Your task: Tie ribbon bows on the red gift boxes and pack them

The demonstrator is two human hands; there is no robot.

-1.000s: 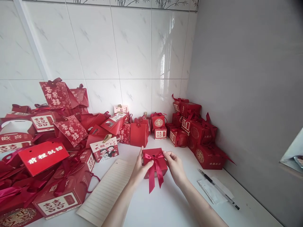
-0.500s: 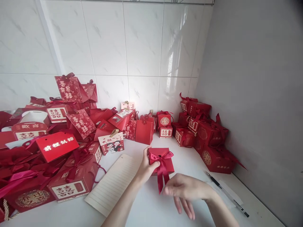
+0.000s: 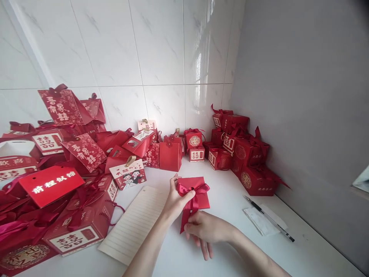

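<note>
Red ribbon tails (image 3: pixel 184 221) trail from the box (image 3: pixel 204 201), long axis pointing nearward.

Your right hand (image 3: pixel 209 227), at the right side of the red box (image 3: pixel 205 202) a second ago, has dropped to the front — its fingertips now at the hanging ribbon ends (image 3: pixel 183 224), whether pinching them is hard to tell. One end, free then, slips behind your fingers. The bow (image 3: pixel 203 189) now spreads past the box's right edge — and your left hand (image 3: pixel 174 206) has its thumb nearer the bow's middle.
</note>
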